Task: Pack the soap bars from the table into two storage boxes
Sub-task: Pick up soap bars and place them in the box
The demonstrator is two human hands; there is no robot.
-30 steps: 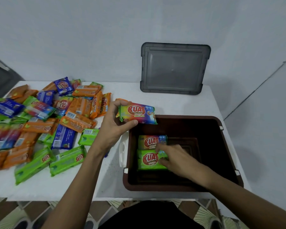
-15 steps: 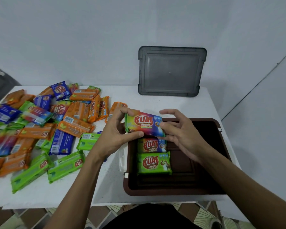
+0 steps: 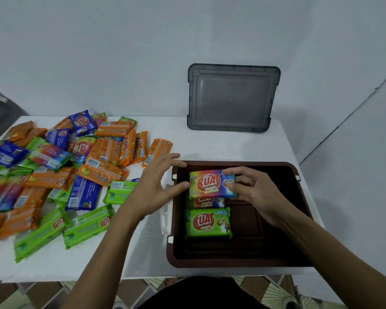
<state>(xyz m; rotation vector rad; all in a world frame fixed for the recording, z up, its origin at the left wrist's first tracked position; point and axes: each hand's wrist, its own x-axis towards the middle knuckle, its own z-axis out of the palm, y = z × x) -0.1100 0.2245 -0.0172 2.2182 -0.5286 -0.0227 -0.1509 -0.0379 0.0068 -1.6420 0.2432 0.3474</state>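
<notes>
A brown storage box (image 3: 236, 260) stands open at the table's front right. Inside lie a green soap bar (image 3: 207, 223) and, behind it, an orange one (image 3: 206, 202), partly covered. My right hand (image 3: 254, 192) pinches a rainbow-wrapped soap bar (image 3: 211, 184) by its right end, over the box's far left part. My left hand (image 3: 154, 186) hovers just left of that bar with fingers spread, at the box's left rim; its thumb tip is at the bar's left edge. A pile of several wrapped soap bars (image 3: 60, 172) in orange, green and blue covers the table's left half.
A grey box lid (image 3: 232, 98) leans upright against the wall behind the box. The white table (image 3: 210, 143) ends close to the box's right side and front. A white latch (image 3: 165, 215) sticks out from the box's left rim.
The rainbow bar passed from my left hand to my right hand and moved over the box. My left hand let go and spread its fingers.
</notes>
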